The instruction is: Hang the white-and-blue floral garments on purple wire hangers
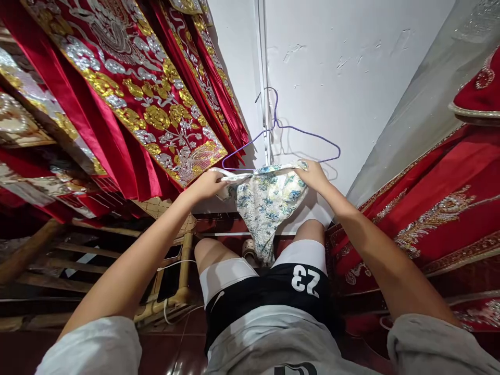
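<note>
Between my two hands a floral garment [269, 200], white with blue and yellow-green print, hangs down in front of my knees. My left hand [213, 183] grips its left top edge, fingers closed round the cloth. At the right top corner, my right hand [312, 174] pinches the fabric. Just above and behind the cloth is a purple wire hanger [276, 124], its hook near a narrow metal strip on the wall. The hanger's lower bar is partly hidden by the garment, and I cannot tell whether the two touch.
Red embroidered cloths with gold and silver sequins [156, 104] hang at the left. More red beaded fabric [429, 208] hangs at the right. A white wall [332, 67] stands ahead. A bamboo frame [183, 271] with a white cable is beside my left leg.
</note>
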{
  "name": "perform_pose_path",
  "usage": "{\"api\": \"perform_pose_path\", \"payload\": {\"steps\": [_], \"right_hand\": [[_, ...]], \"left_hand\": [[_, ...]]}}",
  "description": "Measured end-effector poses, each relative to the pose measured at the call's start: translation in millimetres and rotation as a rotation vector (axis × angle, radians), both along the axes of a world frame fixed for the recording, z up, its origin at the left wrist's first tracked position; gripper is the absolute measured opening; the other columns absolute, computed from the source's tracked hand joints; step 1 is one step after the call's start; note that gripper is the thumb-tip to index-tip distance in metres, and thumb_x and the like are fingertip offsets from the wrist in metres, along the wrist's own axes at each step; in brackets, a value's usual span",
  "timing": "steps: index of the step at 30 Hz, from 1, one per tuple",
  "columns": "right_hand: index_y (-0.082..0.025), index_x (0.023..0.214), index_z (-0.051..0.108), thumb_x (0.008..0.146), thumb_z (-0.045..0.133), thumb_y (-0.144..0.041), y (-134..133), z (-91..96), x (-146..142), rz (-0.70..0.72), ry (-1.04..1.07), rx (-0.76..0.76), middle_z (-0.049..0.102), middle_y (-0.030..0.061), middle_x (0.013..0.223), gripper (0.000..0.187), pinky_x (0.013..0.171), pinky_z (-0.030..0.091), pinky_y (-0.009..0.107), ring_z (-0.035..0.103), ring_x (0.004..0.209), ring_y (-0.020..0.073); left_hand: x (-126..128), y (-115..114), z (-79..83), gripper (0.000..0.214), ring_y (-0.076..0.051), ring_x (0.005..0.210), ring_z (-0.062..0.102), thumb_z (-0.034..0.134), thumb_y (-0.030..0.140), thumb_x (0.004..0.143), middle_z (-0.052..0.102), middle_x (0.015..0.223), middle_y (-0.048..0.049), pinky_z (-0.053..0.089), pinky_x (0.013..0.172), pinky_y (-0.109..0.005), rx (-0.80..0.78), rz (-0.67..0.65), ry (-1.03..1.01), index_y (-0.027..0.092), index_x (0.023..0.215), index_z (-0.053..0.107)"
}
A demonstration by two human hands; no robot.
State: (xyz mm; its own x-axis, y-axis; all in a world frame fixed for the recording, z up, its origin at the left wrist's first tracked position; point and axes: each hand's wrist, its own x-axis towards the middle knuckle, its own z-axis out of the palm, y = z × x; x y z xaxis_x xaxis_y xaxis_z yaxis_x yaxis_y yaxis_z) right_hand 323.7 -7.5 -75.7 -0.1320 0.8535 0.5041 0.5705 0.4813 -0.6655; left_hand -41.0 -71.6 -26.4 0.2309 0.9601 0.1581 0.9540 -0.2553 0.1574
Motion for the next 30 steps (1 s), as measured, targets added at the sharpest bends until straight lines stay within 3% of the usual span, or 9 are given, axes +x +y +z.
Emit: {"api": "perform_pose_path", "payload": {"steps": [5,11,14,18,20,23,25,28,30], "right_hand": [[-0.023,0.060,0.045,0.075,0.057,-0.035,-22.5,14.7,6.5,-0.027,0.043,-0.047,0.052,-0.0005,0.059,0.022,0.060,0.036,0.031,0.047,0.061,0.0176],[-0.020,0.073,0.062,0.080,0.055,-0.035,-38.5,11.3,-2.4,0.174,0.059,-0.045,0.065,0.0025,0.071,0.018,0.069,0.047,0.034,0.058,0.070,0.0216],[-0.020,0.103,0.072,0.081,0.058,-0.031,-48.4,14.2,3.5,0.122,0.155,0.106,0.073,0.0080,0.103,0.028,0.085,0.052,0.039,0.066,0.093,0.0267],[-0.024,0.140,0.056,0.080,0.064,-0.029,-51.7,18.2,22.0,-0.114,0.316,0.240,0.065,0.0124,0.134,0.061,0.091,0.055,0.045,0.066,0.108,0.0289],[-0.021,0.137,0.058,0.076,0.067,-0.027,-45.3,19.4,34.7,-0.171,0.336,0.229,0.068,0.0139,0.129,0.062,0.091,0.057,0.046,0.068,0.106,0.0296],[-0.017,0.104,0.073,0.068,0.074,-0.025,-32.0,27.0,55.4,-0.146,0.332,0.165,0.076,0.0121,0.101,0.036,0.089,0.058,0.045,0.070,0.096,0.0301],[-0.016,0.084,0.074,0.064,0.080,-0.028,-27.5,37.8,65.4,-0.056,0.381,0.065,0.075,0.0082,0.080,0.024,0.079,0.060,0.045,0.071,0.083,0.0290],[-0.016,0.081,0.073,0.067,0.085,-0.040,-34.0,54.0,64.0,0.139,0.464,-0.125,0.074,0.0072,0.073,0.030,0.070,0.060,0.045,0.071,0.076,0.0282],[-0.016,0.089,0.073,0.078,0.077,-0.050,-45.7,56.1,51.3,0.184,0.487,-0.134,0.076,0.0101,0.081,0.036,0.074,0.059,0.047,0.073,0.083,0.0289]], "left_hand": [[20.2,11.7,12.2,0.009,-0.025,0.082,0.062,0.053,0.026,0.081,0.067,0.092,-0.0110,0.049,0.078,-0.036,0.224,-0.071,-0.172,0.019,0.081,0.059],[35.9,24.9,38.1,0.052,-0.022,0.100,0.064,0.046,0.008,0.075,0.070,0.112,-0.0091,0.050,0.091,-0.035,0.275,-0.239,-0.364,0.017,0.125,0.058],[30.4,26.4,47.1,0.049,-0.024,0.099,0.064,0.047,0.010,0.077,0.072,0.111,-0.0095,0.050,0.091,-0.035,0.166,-0.236,-0.305,0.015,0.123,0.063],[24.5,28.1,51.6,0.039,-0.025,0.101,0.064,0.051,0.015,0.078,0.071,0.110,-0.0104,0.051,0.093,-0.037,0.157,-0.271,-0.252,0.014,0.113,0.068],[22.2,30.9,53.0,0.036,-0.026,0.102,0.064,0.053,0.015,0.078,0.069,0.111,-0.0114,0.051,0.096,-0.039,0.210,-0.284,-0.223,0.015,0.110,0.070],[14.9,35.5,55.0,0.029,-0.027,0.105,0.062,0.057,0.017,0.079,0.066,0.112,-0.0127,0.050,0.100,-0.044,0.318,-0.274,-0.237,0.016,0.104,0.072],[8.1,37.5,55.4,0.022,-0.028,0.107,0.060,0.061,0.023,0.081,0.065,0.111,-0.0130,0.050,0.101,-0.046,0.419,-0.235,-0.306,0.017,0.099,0.072],[4.1,40.3,52.8,0.022,-0.025,0.099,0.060,0.065,0.032,0.084,0.066,0.100,-0.0110,0.053,0.094,-0.043,0.493,-0.137,-0.443,0.017,0.101,0.069],[9.8,43.5,49.2,0.025,-0.021,0.086,0.060,0.063,0.036,0.087,0.066,0.088,-0.0081,0.055,0.083,-0.037,0.457,-0.091,-0.529,0.017,0.102,0.066]]}}
